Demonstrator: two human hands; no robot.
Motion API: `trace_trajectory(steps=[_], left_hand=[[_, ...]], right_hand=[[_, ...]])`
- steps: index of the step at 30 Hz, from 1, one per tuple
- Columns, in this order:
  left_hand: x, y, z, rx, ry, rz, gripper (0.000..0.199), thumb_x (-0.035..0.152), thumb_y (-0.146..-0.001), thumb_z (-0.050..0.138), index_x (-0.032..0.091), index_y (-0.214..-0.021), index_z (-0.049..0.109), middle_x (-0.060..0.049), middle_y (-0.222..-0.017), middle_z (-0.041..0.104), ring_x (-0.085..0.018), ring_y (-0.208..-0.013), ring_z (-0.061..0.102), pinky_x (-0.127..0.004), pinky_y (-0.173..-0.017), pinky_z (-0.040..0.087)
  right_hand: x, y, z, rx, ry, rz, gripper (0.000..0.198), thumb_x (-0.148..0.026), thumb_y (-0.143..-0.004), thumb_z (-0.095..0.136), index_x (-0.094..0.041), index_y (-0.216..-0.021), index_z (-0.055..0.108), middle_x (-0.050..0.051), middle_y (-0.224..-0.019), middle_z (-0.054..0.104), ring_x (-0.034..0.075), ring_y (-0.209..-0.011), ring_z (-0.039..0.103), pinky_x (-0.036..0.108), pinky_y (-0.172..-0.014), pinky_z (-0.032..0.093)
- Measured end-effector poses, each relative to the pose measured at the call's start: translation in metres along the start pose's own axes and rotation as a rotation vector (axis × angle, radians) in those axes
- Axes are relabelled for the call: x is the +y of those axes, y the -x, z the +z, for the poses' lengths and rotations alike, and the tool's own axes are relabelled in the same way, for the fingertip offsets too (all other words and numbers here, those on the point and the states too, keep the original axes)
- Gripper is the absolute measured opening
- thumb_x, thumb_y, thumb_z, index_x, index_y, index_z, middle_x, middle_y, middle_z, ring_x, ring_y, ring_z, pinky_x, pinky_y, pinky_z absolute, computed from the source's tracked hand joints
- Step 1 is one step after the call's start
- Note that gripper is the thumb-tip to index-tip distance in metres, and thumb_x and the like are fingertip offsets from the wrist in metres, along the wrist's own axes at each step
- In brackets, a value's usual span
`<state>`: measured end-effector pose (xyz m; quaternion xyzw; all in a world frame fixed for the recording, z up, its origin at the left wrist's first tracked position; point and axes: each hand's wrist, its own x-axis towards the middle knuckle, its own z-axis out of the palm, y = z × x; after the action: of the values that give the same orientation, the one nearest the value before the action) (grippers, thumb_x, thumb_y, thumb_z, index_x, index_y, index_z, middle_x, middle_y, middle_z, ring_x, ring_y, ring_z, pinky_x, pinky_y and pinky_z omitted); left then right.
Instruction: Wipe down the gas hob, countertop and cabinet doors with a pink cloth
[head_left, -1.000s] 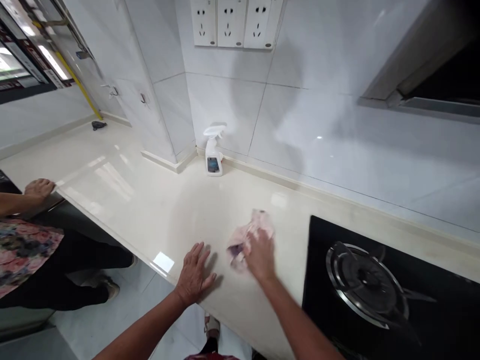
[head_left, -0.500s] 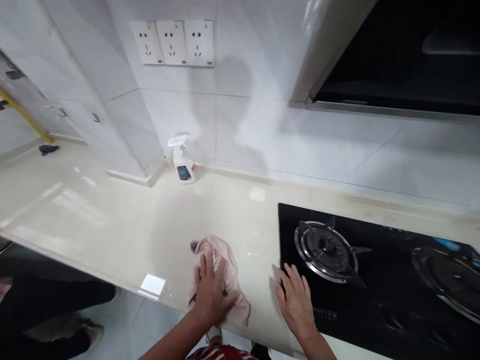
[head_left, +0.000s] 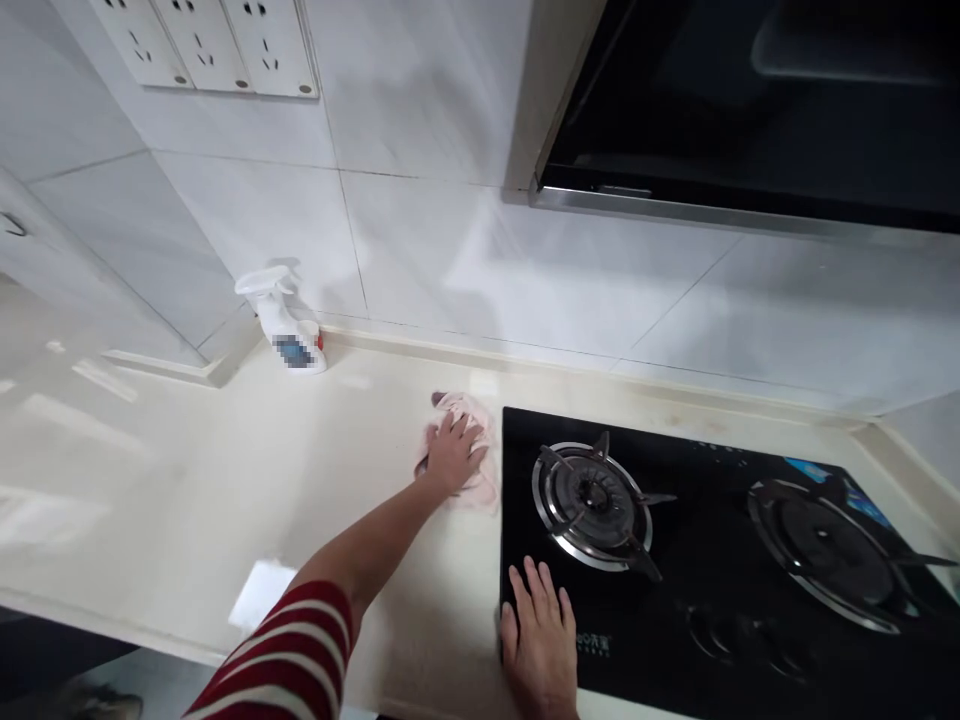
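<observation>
A pale pink cloth [head_left: 478,480] lies bunched on the cream countertop [head_left: 360,430], just left of the black gas hob [head_left: 697,520]. My left hand [head_left: 452,455] presses down on the cloth and grips it, its fingers bent over the folds; the part under the palm is hidden. My right hand [head_left: 541,635] rests flat on the hob's front left corner, fingers stretched out and holding nothing. Just beyond that hand is the left burner [head_left: 592,495] with its metal pan support.
By the wall at the back left stands a white spray bottle [head_left: 289,325]. A black range hood [head_left: 750,110] overhangs the hob. Wall sockets [head_left: 232,45] are at the upper left, and a second burner [head_left: 825,550] is on the right.
My left hand has moved the cloth away from me and to the right, closer to the hob. My right hand has shifted onto the hob's corner. The view has turned right.
</observation>
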<state>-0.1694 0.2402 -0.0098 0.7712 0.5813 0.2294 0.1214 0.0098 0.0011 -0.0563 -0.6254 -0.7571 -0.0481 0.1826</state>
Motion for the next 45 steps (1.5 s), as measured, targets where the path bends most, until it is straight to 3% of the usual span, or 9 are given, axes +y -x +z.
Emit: trace_trajectory(steps=[4,8,11,18,22,27,32,38,45], left_hand=[[0.016,-0.066,0.021,-0.011,0.038,-0.020,0.029,0.033,-0.094,0.052,0.020,-0.117,0.064,-0.014,-0.135,0.059,-0.035,-0.139,0.035,-0.065,-0.107,0.023],[0.028,-0.062,0.023,-0.064,0.054,-0.013,0.029,0.031,-0.090,0.055,0.017,-0.114,0.064,-0.011,-0.125,0.063,-0.032,-0.133,0.038,-0.057,-0.106,0.026],[0.038,-0.007,0.014,-0.108,0.056,0.040,0.033,0.035,-0.090,0.052,0.014,-0.113,0.065,-0.009,-0.120,0.062,-0.031,-0.127,0.042,-0.051,-0.106,0.026],[0.057,0.203,-0.012,-0.230,0.116,0.279,0.030,0.044,-0.078,0.067,0.021,-0.098,0.066,-0.008,-0.109,0.065,-0.029,-0.114,0.050,-0.047,-0.099,0.031],[0.049,0.252,-0.026,-0.256,0.154,0.207,0.028,0.047,-0.079,0.068,0.023,-0.094,0.066,-0.005,-0.103,0.068,-0.028,-0.117,0.050,-0.044,-0.100,0.030],[0.016,0.187,-0.045,-0.170,0.124,-0.039,0.018,0.029,-0.086,0.058,0.019,-0.101,0.063,-0.011,-0.115,0.066,-0.031,-0.135,0.040,-0.050,-0.105,0.030],[-0.005,0.073,-0.056,-0.282,0.316,-0.222,0.072,0.027,-0.075,0.068,0.019,-0.140,0.039,-0.014,-0.128,0.062,-0.035,-0.138,0.036,-0.056,-0.105,0.032],[-0.005,-0.024,-0.021,-0.186,0.361,-0.394,0.058,0.035,-0.090,0.053,0.015,-0.142,0.037,-0.017,-0.140,0.052,-0.032,-0.133,0.042,-0.050,-0.109,0.035],[0.001,-0.087,0.023,-0.200,0.454,-0.275,0.048,0.004,-0.087,0.040,0.023,-0.128,0.057,-0.003,-0.143,0.054,-0.020,-0.135,0.044,-0.035,-0.114,0.035]], right_hand=[[0.000,0.000,-0.002,0.008,-0.046,0.011,0.044,-0.036,-0.098,0.039,-0.017,-0.133,0.058,0.012,-0.150,0.045,0.032,-0.142,0.037,0.056,-0.113,0.029],[0.000,0.000,-0.007,-0.015,-0.075,0.025,0.045,-0.037,-0.098,0.038,-0.017,-0.133,0.057,0.012,-0.149,0.047,0.033,-0.143,0.036,0.057,-0.114,0.027],[0.003,0.002,-0.007,-0.009,-0.111,0.020,0.044,-0.038,-0.099,0.036,-0.017,-0.131,0.058,0.012,-0.146,0.050,0.033,-0.142,0.037,0.057,-0.114,0.027],[0.013,0.012,-0.007,0.010,-0.189,0.007,0.045,-0.044,-0.104,0.028,-0.016,-0.117,0.062,0.012,-0.137,0.058,0.030,-0.137,0.043,0.052,-0.113,0.030],[0.012,0.011,-0.009,0.014,-0.157,-0.013,0.047,-0.046,-0.105,0.028,-0.015,-0.112,0.062,0.014,-0.135,0.059,0.031,-0.136,0.045,0.052,-0.112,0.032],[0.010,0.008,-0.010,0.040,-0.101,-0.015,0.048,-0.050,-0.104,0.029,-0.015,-0.107,0.062,0.016,-0.129,0.062,0.033,-0.132,0.049,0.053,-0.108,0.035],[0.015,0.012,-0.008,0.053,-0.044,-0.042,0.045,-0.050,-0.103,0.031,-0.016,-0.107,0.060,0.016,-0.128,0.062,0.034,-0.129,0.051,0.052,-0.104,0.038],[0.013,0.010,-0.008,0.089,-0.003,-0.059,0.043,-0.049,-0.103,0.031,-0.016,-0.106,0.059,0.016,-0.125,0.064,0.033,-0.125,0.055,0.050,-0.101,0.040],[0.016,0.011,-0.006,0.092,0.046,-0.118,0.036,-0.043,-0.103,0.036,-0.016,-0.106,0.059,0.016,-0.125,0.063,0.033,-0.126,0.054,0.050,-0.099,0.040]])
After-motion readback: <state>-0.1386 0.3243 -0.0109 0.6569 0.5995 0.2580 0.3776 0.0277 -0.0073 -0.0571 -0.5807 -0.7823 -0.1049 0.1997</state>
